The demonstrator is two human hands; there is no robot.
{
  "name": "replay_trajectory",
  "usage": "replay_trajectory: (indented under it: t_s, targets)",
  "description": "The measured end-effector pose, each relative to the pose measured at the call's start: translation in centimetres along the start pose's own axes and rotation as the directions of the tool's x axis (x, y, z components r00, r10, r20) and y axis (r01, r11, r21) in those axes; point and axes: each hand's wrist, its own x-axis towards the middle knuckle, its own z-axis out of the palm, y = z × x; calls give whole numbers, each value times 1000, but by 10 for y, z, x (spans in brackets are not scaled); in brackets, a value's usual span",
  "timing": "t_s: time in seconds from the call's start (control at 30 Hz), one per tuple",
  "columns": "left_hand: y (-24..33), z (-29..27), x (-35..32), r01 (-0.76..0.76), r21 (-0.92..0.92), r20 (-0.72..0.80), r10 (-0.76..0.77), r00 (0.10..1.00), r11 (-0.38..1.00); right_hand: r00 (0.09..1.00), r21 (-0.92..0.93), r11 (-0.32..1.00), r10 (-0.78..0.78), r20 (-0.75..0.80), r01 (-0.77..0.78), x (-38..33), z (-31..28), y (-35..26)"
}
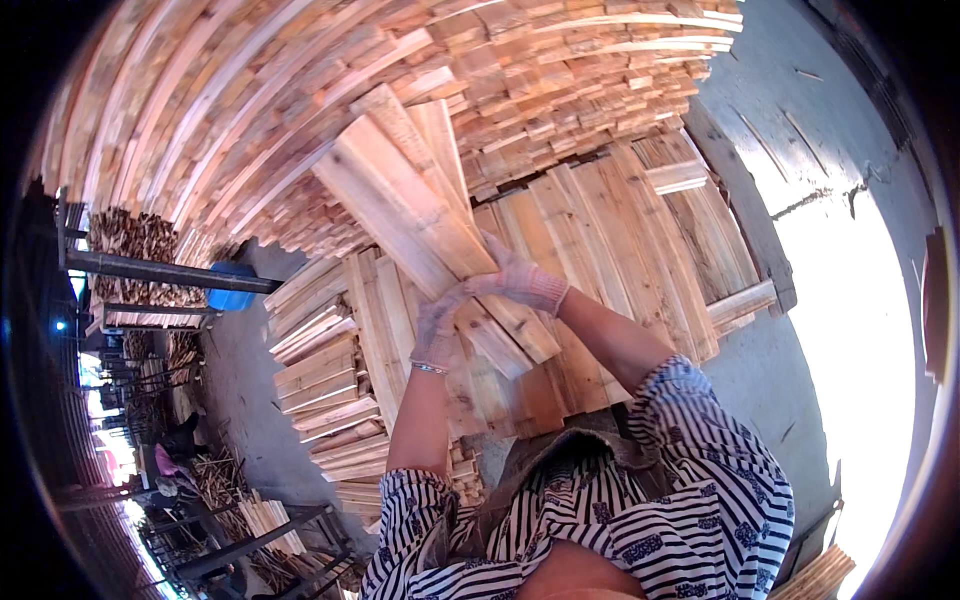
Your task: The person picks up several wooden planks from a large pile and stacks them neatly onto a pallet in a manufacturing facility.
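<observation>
Several wooden boards (395,205) are bunched together and fanned slightly apart, held up at a slant in front of me. My left hand (438,325), in a pale glove, is closed around their near side. From the right, my right hand (515,280), also gloved, grips the same boards, its fingers close to the left hand. The boards' lower ends stick out below my hands. Under them lies a layer of flat boards (600,250) side by side on a stack. The palms and some fingers are hidden by the wood.
A tall stack of boards (560,80) rises just ahead. Piled board ends (325,390) stand on the left. A metal beam (170,268) and a blue container (232,287) are farther left. Metal racks (250,540) and scrap sticks lie at the lower left. Grey floor (770,385) extends right.
</observation>
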Motion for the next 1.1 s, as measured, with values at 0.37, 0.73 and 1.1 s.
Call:
replay_trajectory:
  t_s: [0.37, 0.73, 1.1]
  targets:
    - [7, 68, -40, 119, -59, -22, -121, 992, 991, 867, -668, 604, 81, -491, -435, -144, -65, -115]
    - [-42, 174, -31, 372, 86, -26, -372, 928, 924, 606, -600, 87, 88, -790, -795, -195, -124, -14]
    - [-103, 195, 1, 405, 438, -346, -266, 900, 803, 861, -788, 346, 204, -466, -509, -199, -217, -99]
